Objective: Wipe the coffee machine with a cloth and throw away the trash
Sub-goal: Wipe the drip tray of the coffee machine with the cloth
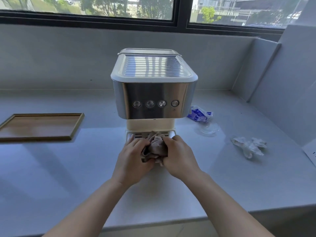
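A steel and white coffee machine [153, 86] stands at the middle of the white counter, its four round buttons facing me. A bunched grey-brown cloth [156, 145] rests on the front of the machine's white drip tray [168, 133]. My left hand [135, 155] grips the cloth from the left and my right hand [179, 154] grips it from the right. To the right of the machine lie a blue and white crumpled wrapper [199, 114], a clear plastic lid [208, 129] and a crumpled white tissue [248, 146].
A shallow wooden tray [10, 134] lies on the counter at the left. A low white wall and a window run behind the machine, and a white panel closes off the right side. The counter's front edge [171, 223] is just under my forearms.
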`<state>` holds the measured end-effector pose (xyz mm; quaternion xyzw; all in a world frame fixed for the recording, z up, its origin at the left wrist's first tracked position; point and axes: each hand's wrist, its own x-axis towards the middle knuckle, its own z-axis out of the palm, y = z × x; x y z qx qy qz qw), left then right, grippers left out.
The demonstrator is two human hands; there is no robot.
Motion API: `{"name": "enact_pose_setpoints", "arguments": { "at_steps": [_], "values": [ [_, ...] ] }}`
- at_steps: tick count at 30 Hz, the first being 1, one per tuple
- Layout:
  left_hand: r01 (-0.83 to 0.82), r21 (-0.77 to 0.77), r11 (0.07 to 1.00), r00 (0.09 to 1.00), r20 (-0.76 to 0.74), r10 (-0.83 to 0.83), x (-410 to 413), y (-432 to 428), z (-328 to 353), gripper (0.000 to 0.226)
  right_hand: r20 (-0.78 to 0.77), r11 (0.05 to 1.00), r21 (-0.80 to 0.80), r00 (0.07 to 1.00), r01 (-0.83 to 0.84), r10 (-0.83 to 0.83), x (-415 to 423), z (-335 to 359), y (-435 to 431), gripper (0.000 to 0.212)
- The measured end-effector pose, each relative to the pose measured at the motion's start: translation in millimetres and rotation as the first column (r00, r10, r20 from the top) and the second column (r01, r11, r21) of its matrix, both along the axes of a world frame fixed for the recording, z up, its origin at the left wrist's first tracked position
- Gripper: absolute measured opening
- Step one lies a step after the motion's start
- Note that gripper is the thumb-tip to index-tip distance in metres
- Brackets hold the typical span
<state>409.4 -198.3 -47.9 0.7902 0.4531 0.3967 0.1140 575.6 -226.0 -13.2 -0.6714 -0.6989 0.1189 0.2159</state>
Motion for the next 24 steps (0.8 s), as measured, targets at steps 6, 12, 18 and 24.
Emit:
{"name": "enact_pose_setpoints", "arguments": {
  "at_steps": [6,12,18,24],
  "values": [
    [-0.01,-0.135,0.991,0.985,0.17,0.033,-34.2,-20.1,8.1,0.037,-0.177,0.986,0.012,0.97,-0.165,0.164,-29.7,12.3,-3.6,0.045],
    [-0.01,-0.142,0.99,0.966,0.255,0.046,-94.5,-45.5,27.4,0.034,-0.203,0.955,0.019,0.934,-0.296,0.294,-83.3,31.0,-3.1,0.043],
    [-0.067,-0.184,0.981,0.972,0.211,0.106,-161.7,-60.9,51.9,0.037,-0.173,0.916,-0.006,0.903,-0.401,0.394,-152.3,47.1,4.0,0.049],
    [-0.197,-0.157,0.968,0.976,0.066,0.209,-224.7,-53.6,54.4,0.027,-0.1,0.884,-0.012,0.88,-0.468,0.464,-213.3,44.3,21.4,0.05]
  ]
}}
